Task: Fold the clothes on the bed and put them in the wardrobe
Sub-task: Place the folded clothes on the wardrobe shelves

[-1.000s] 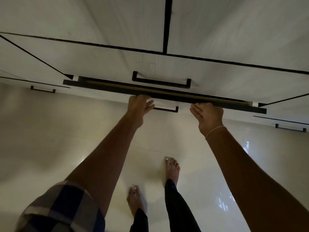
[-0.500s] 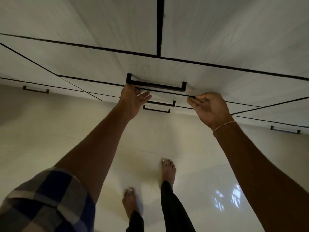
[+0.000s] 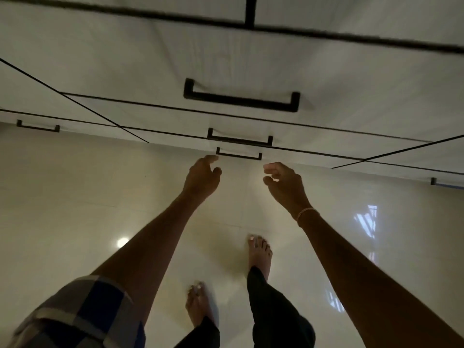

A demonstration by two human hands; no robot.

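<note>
Now, L hand (image 3: 200, 179): fingers loosely curled, holding nothing.
Lowest drawer handle (image 3: 238, 156): long axis L–R, just ahead of both hands; L nearer.
R hand (image 3: 283, 183): fingers loosely curled, empty.
Wardrobe (image 3: 326, 71): drawers flush.
Clothes: not in view.

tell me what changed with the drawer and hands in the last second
The drawer, open a second ago, has been pushed shut. Both the left hand and right hand let go of it and drew back, empty. The feet and other drawers stayed put.
</note>
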